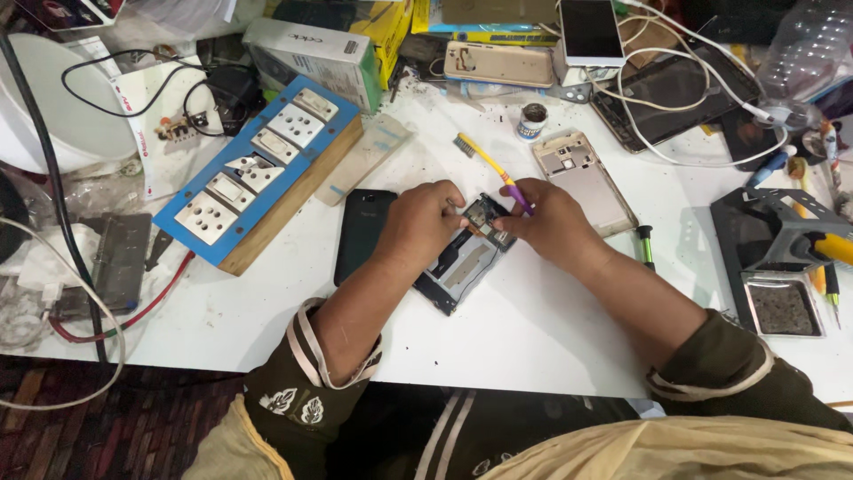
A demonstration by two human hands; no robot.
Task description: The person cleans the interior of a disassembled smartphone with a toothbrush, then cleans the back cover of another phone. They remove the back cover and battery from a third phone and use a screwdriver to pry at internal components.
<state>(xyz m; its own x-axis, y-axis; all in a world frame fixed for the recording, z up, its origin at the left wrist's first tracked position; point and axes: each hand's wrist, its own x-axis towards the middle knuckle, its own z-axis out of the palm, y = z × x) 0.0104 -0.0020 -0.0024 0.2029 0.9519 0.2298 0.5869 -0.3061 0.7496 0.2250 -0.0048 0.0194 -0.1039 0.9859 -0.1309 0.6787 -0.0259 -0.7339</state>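
Smooth white worktop (533, 329), matt and scuffed; opened phone frame (462, 262) of dull grey metal with dark plastic edges; glossy black phone back (360, 233); toothbrush (493, 169) of shiny yellow and purple plastic; socket board (258, 169) in blue plastic over bare wood; brushed golden metal back cover (586, 182)

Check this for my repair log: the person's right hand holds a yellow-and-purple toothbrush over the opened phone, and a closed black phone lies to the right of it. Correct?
Not quite. The head view shows the closed black phone left of the opened phone, beside the left hand. The right hand does hold the toothbrush.
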